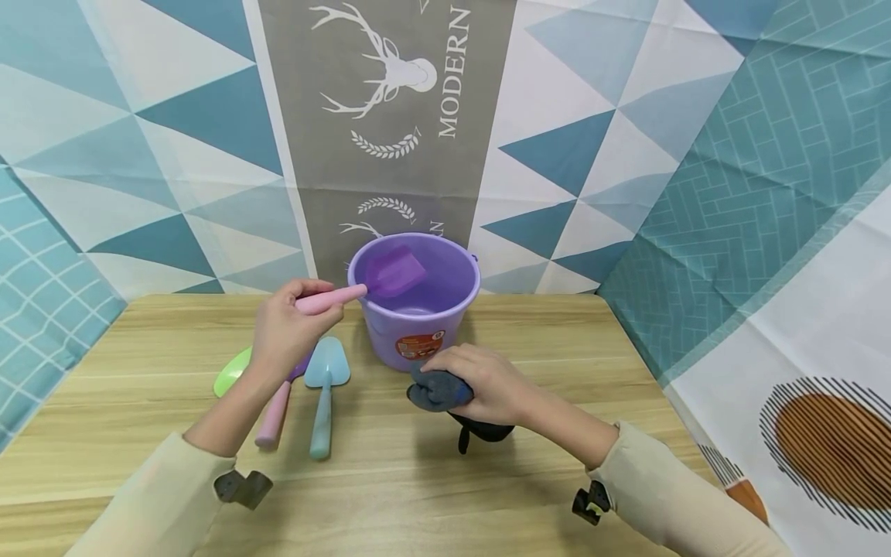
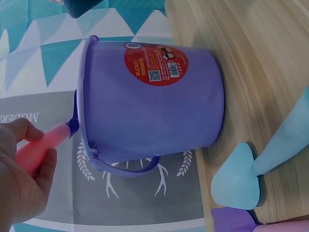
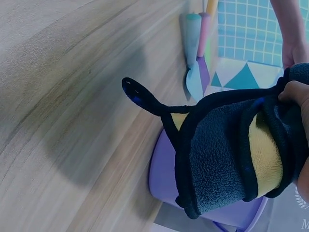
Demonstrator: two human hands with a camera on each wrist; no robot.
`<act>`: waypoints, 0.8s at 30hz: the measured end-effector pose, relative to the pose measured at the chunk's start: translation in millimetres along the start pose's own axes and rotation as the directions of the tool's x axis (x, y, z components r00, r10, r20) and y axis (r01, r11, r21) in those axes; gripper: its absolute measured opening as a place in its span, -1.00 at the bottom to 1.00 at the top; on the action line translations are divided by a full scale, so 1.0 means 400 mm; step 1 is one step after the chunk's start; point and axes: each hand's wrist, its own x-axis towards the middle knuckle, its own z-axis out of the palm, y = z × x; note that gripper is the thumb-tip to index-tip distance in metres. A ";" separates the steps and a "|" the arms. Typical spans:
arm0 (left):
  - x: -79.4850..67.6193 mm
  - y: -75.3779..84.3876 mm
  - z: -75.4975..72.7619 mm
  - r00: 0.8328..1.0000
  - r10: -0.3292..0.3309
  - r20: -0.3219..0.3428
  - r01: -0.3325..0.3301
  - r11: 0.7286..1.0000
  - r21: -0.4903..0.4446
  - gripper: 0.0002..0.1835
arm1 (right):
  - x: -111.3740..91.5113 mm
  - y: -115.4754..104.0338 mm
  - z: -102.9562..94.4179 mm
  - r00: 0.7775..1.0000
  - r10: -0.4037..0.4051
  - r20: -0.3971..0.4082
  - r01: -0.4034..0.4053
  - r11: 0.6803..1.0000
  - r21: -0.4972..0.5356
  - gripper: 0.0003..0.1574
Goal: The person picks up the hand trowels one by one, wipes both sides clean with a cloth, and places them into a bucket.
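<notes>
My left hand (image 1: 288, 329) grips the pink handle of a small shovel (image 1: 395, 272) with a purple blade. That blade lies across the mouth of a purple bucket (image 1: 381, 340) in the head view; in the left wrist view its neck shows right at the rim. My right hand (image 1: 494, 383) holds a bunched dark grey cloth (image 1: 437, 391) in front of the bucket, over the table. In the right wrist view the cloth (image 3: 217, 159) has black edging, yellow patches and a hanging loop at one corner.
On the wooden table (image 1: 376, 480), left of the bucket, lie a light blue shovel (image 1: 327, 370), a purple one with a pink handle (image 1: 274, 418) and a green tool (image 1: 231, 373) partly behind my left forearm. A patterned cloth backdrop (image 1: 390, 170) stands close behind the bucket.
</notes>
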 end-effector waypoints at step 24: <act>0.063 0.002 0.039 0.998 0.054 -0.026 -0.056 0.992 -0.116 -0.60 | -0.005 0.007 0.002 0.999 0.000 0.035 0.000 1.000 -0.025 -0.44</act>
